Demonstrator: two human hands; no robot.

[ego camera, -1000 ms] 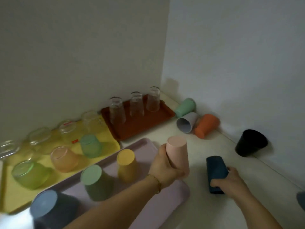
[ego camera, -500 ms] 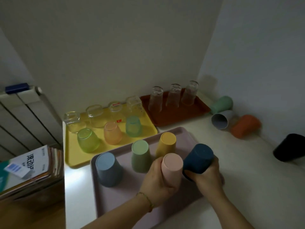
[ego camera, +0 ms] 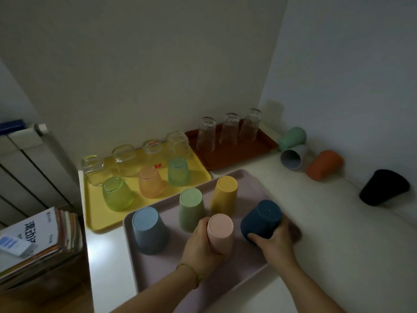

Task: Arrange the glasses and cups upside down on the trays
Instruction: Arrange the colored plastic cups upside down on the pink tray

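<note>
I'm gripping the inverted pale pink plastic cup [ego camera: 220,233] with my left hand [ego camera: 203,247] — my right hand [ego camera: 274,241] is clutching the tilted dark blue plastic cup [ego camera: 261,220] over the lilac rectangular tray [ego camera: 158,265].

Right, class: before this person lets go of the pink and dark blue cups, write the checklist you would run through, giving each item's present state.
1. Pink cup base up in the left hand: ok.
2. Pink cup's rim down on the lilac tray: cannot tell, the hand hides it.
3. Dark blue cup standing level: not ok, it tilts in the right hand.
4. Bare tray left beside both cups: ok.
5. Every cup on a tray: not ok; the mint cup, grey cup, orange cup and black cup are on the counter.
</note>
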